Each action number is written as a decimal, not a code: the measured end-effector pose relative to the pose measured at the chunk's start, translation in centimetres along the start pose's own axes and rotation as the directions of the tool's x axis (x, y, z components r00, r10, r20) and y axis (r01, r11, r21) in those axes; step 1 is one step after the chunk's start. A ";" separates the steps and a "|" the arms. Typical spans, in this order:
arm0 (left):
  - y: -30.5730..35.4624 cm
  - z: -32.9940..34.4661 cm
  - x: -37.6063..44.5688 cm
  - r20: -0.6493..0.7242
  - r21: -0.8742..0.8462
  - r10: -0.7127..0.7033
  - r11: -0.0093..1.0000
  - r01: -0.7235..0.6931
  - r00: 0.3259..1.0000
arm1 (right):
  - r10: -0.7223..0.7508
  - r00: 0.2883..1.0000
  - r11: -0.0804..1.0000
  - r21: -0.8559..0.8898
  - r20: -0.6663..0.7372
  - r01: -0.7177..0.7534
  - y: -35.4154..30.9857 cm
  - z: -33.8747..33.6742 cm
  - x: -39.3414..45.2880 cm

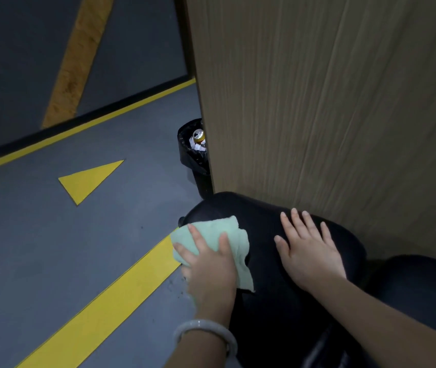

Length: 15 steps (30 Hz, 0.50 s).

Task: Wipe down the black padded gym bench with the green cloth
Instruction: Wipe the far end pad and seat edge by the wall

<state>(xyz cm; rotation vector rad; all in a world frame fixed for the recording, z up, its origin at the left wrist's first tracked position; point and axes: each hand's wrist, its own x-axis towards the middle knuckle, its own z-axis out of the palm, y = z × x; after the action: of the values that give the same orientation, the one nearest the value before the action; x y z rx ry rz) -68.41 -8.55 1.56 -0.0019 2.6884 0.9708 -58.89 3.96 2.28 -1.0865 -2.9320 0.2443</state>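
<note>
The cloth lies on the left edge of the bench pad, near its rounded far end, spilling a bit over the side. The left hand lies flat on top of it, fingers spread wide, palm pressing; it isn't gripping, just pinning the cloth w/ pressure. The right hand rests open and flat on bare pad just to the right of the cloth, holding nothing, prob. bracing.

To do this pass well: keep the palm flat so the whole cloth contacts the vinyl, not just the fingertips. A loose flap hangs toward the wrist side; best tucked under the palm or it'll drag. Wipe in overlapping strokes from the edge under the left hand across toward the right hand, then shift the right hand off so its patch gets done too. Wrap over the curved end beyond the fingers, incl. the side roll.

Past the far end stands a bin, half behind a wood panel right of both hands. The floor w/ yellow lines lies left.
</note>
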 end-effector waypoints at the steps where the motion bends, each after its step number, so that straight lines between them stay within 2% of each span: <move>1: -0.3 -0.1 -0.5 0.010 0.008 0.020 1.000 -0.020 1.000 | 0.004 1.000 1.000 -0.002 -0.019 -0.004 -0.4 0.3 -0.5; 5: -2.2 -0.2 -3.9 0.064 0.023 0.068 0.997 -0.070 0.996 | -0.017 0.998 1.000 0.018 -0.063 0.018 -2.5 1.6 -3.9; 10: -4.1 0.0 -7.4 0.089 -0.077 0.135 0.989 -0.128 0.987 | -0.051 0.996 0.999 -0.021 -0.075 0.049 -2.8 1.2 -5.0; 12: -3.8 0.0 -7.0 0.102 -0.055 0.099 0.994 -0.094 0.990 | -0.094 0.994 0.995 -0.029 -0.050 0.092 -2.6 1.4 -4.7; 15: -3.1 -0.1 -5.6 0.132 -0.039 0.038 0.999 -0.033 0.990 | -0.077 0.996 0.997 -0.015 -0.034 0.077 -2.6 1.1 -4.6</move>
<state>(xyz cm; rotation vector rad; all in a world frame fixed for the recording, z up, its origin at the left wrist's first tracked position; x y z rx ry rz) -62.72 -11.56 1.15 0.1003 2.5569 0.9944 -57.19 -1.13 1.82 -0.9663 -2.9416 0.2029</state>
